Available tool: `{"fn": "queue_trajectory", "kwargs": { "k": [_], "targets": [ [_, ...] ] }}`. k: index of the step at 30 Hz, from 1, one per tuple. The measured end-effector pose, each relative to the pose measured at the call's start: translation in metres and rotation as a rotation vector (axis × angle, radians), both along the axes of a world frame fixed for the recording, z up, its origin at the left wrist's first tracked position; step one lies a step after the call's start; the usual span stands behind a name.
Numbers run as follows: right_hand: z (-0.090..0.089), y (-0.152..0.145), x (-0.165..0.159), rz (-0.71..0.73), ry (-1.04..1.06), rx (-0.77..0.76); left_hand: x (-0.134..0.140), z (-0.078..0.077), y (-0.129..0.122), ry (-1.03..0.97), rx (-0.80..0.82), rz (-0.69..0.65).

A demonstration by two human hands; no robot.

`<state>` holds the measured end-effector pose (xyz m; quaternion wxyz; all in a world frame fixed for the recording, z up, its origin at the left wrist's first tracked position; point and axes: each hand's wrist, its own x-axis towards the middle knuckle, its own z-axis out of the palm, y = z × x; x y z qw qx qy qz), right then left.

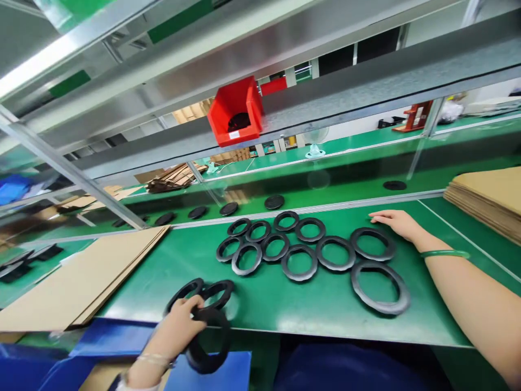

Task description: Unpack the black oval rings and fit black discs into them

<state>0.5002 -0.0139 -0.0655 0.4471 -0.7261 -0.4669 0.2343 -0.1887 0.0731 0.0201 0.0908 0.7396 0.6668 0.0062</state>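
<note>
At the green table's edge [325,332], left fingers [197,302] grip a ring [203,363]; right fingers [381,218] outstretched.

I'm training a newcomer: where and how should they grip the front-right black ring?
Probably the right rim of the front-right ring, coming from the right: it lies flat, its open centre should admit fingers, and another ring sits close behind it.

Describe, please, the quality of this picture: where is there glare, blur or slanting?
In the head view, the bright strip at upper left glares nearly white; in the head view, the left hand and its black ring look softer than the mid-table rings; in the head view, blue items at the left edge are smeared, and the grey shelf slants upward rightward.
</note>
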Motion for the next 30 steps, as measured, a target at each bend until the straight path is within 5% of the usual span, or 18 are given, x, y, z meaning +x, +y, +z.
{"fn": "queue_trajectory", "kwargs": {
  "k": [6,17,24,30],
  "targets": [
    [0.003,-0.001,-0.001,0.084,0.061,0.053,0.1,-0.026,0.004,-0.155,-0.115,-0.059],
    [0.013,-0.005,-0.004,0.119,0.05,0.038,0.188,-0.048,-0.019,-0.415,0.129,0.072],
    [0.016,-0.01,-0.005,0.157,0.023,0.017,0.196,-0.03,-0.037,-0.087,0.179,-0.087],
    [0.016,-0.023,-0.001,0.089,-0.087,-0.032,0.133,-0.022,-0.057,-0.211,0.401,-0.071]
  ]
}}
